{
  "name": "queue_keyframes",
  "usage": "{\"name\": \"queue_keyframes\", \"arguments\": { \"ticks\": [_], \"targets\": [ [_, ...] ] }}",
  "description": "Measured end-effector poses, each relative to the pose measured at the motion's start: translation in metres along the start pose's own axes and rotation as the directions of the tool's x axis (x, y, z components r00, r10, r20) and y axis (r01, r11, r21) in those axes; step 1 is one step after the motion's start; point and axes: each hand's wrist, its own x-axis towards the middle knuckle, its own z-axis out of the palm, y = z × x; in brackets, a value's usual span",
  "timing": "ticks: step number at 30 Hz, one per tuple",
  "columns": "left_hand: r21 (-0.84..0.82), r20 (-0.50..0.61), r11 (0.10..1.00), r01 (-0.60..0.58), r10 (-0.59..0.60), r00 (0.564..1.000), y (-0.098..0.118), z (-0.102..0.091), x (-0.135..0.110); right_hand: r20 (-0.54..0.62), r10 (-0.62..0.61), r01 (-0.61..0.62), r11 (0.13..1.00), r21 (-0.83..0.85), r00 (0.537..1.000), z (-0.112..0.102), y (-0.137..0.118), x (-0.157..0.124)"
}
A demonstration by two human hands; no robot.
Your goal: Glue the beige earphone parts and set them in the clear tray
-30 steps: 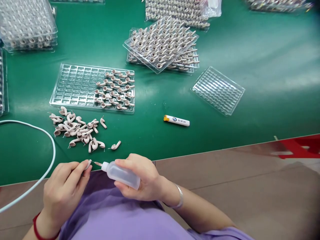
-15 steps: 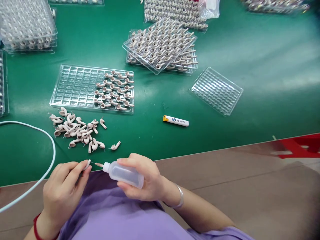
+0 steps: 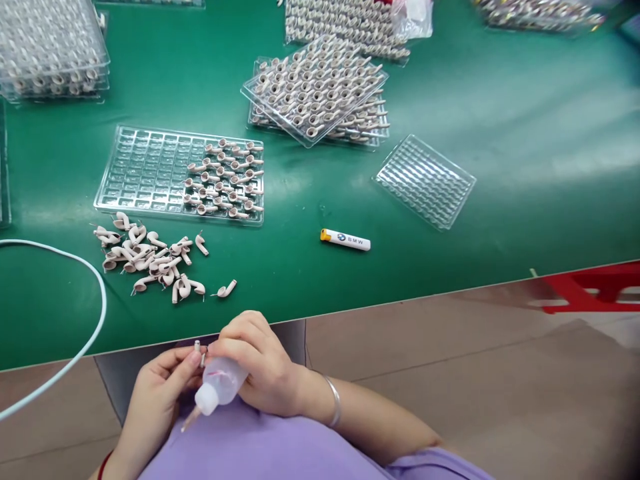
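Observation:
My right hand (image 3: 260, 370) grips a small clear squeeze bottle (image 3: 220, 385) with a white needle cap, its tip tilted down and to the left over my purple top. My left hand (image 3: 163, 393) pinches a small beige earbud-shaped part (image 3: 197, 347) between thumb and fingers, right beside the bottle. Both hands are close together below the green table's front edge (image 3: 350, 308). A loose pile of the same beige parts (image 3: 150, 257) lies on the table just above my hands. Behind the pile sits a clear cell tray (image 3: 145, 173), its right side filled with parts.
Stacked clear trays full of parts (image 3: 315, 90) stand at the back middle, more trays (image 3: 50, 50) at the back left. An upturned clear tray (image 3: 425, 181) lies to the right. A white lighter (image 3: 346, 239) lies mid-table. A white cable (image 3: 95, 320) curves at the left. A red stool (image 3: 595, 290) stands at the right.
My right hand turned the bottle from pointing left at the part to pointing down-left, and both hands drew together and lower. The left hand now holds the part upright.

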Motion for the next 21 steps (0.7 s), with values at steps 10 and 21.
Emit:
{"name": "queue_keyframes", "arguments": {
  "ticks": [10, 21],
  "targets": [
    [0.024, -0.032, 1.000, -0.018, 0.019, 0.999, -0.005, -0.002, 0.004, -0.003, 0.019, -0.019, 0.997, -0.076, 1.000, 0.001, -0.001, 0.002],
    [0.061, -0.082, 0.997, -0.053, 0.058, 0.995, 0.003, 0.004, 0.000, 0.004, 0.017, -0.017, 0.996, -0.086, 1.000, 0.003, 0.000, 0.001]
  ]
}}
